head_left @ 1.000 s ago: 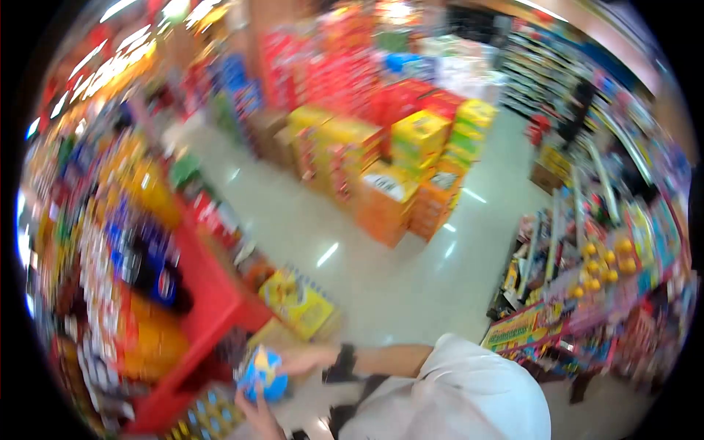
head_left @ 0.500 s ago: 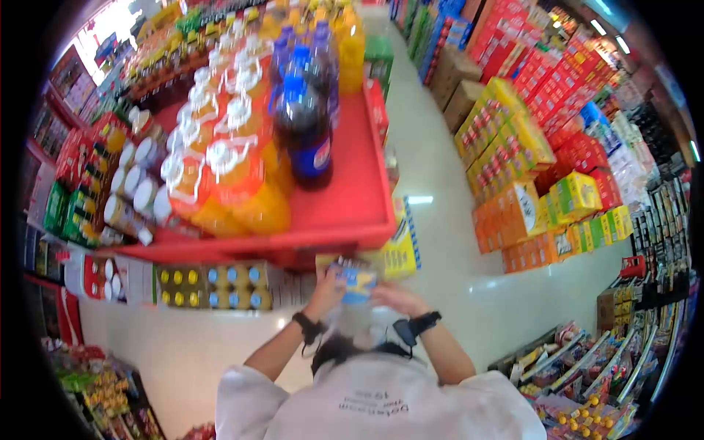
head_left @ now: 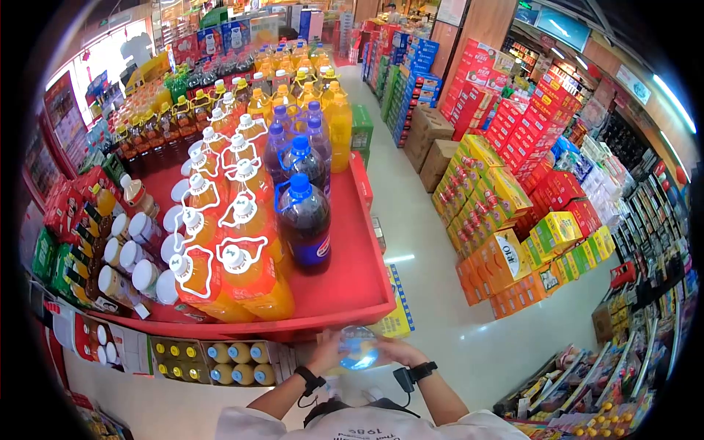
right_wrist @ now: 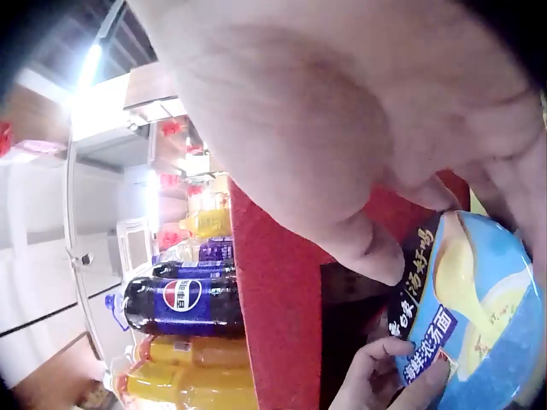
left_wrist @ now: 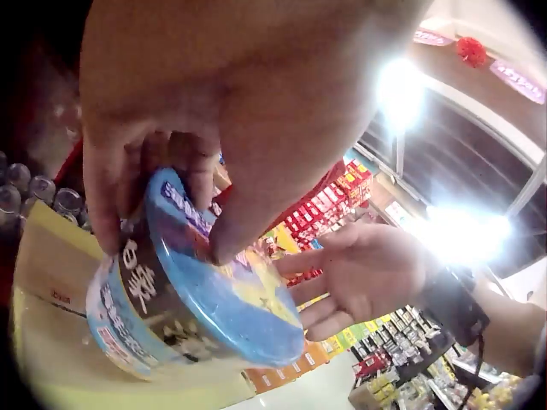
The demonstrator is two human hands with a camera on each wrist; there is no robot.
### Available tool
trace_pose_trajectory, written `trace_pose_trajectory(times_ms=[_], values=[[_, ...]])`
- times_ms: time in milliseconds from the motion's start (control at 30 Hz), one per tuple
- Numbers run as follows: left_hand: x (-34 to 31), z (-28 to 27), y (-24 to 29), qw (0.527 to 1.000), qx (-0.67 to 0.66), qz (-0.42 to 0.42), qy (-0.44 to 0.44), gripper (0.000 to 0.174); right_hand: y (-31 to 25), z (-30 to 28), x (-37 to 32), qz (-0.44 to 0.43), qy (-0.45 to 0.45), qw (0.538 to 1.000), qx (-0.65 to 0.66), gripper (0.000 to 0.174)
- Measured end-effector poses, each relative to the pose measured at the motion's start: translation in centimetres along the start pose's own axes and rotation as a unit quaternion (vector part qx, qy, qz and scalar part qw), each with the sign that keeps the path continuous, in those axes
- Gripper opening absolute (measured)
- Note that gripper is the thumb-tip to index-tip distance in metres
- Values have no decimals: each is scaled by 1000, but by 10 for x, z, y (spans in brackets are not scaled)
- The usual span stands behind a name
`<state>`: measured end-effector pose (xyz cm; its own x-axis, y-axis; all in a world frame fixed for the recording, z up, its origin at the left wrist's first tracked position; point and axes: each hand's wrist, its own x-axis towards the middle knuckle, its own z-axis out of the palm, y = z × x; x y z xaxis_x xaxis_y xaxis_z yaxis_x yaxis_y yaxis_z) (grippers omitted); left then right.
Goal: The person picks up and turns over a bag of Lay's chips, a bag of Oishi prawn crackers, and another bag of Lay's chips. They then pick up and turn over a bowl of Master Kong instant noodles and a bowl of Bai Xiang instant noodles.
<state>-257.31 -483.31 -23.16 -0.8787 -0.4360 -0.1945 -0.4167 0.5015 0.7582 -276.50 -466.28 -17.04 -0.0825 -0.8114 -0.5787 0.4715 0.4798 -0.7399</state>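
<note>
A round instant noodle tub [head_left: 359, 349] with a blue lid is in front of the person's body, just before the red display stand. The left hand [head_left: 325, 355] grips it from the left; in the left wrist view its thumb lies on the printed lid [left_wrist: 265, 303] and its fingers bend over the side. There the tub is tilted. The right hand [left_wrist: 372, 272] is at the opposite edge, palm showing and fingers loosely extended beside the lid. In the right wrist view the right thumb [right_wrist: 380, 260] comes right to the rim, and the left fingertips overlap the lid's lower edge.
The red stand [head_left: 345, 290] holds orange drink bottles [head_left: 253, 290], dark cola bottles [head_left: 304, 227] and lidded jars [head_left: 132, 257]. Boxed bottles [head_left: 238, 363] sit on the floor at its foot, with a yellow carton [head_left: 398, 319] nearby. Stacked cartons [head_left: 484, 260] and shelves line the right.
The head view has swung round from the aisle to the red stand and then risen. The tub stays between the hands, and the blur of the earlier frames has gone.
</note>
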Motion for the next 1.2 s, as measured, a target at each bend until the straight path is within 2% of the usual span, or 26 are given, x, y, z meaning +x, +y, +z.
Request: trace_pose_trajectory(times_ms=[67,133,167,200,267,333,400,433,533,567,667,733,800,833,933,1067,1100,1200], values=[[3,-9,-3,999,13,10,-35,43,-6,1,-5,-7,22,998,-59,48],[0,-27,6,997,20,18,-75,39,10,-26,6,-5,66,984,-163,52],[-4,-34,12,996,60,64,-23,28,8,-33,3,-18,85,975,-203,52],[-9,-48,29,996,54,73,7,25,5,-35,1,-30,104,964,-243,52],[-17,-82,69,993,40,90,68,21,-23,-31,-6,-91,231,906,-344,45],[-26,-104,88,985,26,144,93,20,-41,-33,-11,-127,350,826,-423,41],[-35,-123,112,975,-20,184,127,18,-90,0,-34,-168,376,814,-409,40],[-36,-127,116,975,-16,166,145,17,-105,12,-41,-188,388,807,-402,39],[-23,-131,100,961,95,160,203,20,-113,22,-28,-207,378,781,-452,42],[-16,-125,87,968,86,133,195,24,-112,24,-21,-227,369,768,-473,41],[-7,-116,81,950,51,142,272,25,-90,29,4,-296,344,731,-510,42],[-2,-107,69,947,34,165,272,22,-84,25,19,-350,346,711,-503,45],[-1,-100,62,952,29,159,259,19,-94,34,10,-303,356,725,-507,49],[0,-100,64,946,35,174,271,16,-97,34,10,-296,359,693,-551,49],[2,-103,62,950,10,180,255,15,-97,20,17,-253,324,736,-539,51],[3,-101,66,958,30,144,244,16,-101,7,20,-304,284,711,-566,54],[6,-98,60,959,25,141,243,17,-106,7,19,-251,270,743,-560,53],[4,-99,70,964,-2,109,245,19,-105,0,22,-271,267,720,-580,51]])
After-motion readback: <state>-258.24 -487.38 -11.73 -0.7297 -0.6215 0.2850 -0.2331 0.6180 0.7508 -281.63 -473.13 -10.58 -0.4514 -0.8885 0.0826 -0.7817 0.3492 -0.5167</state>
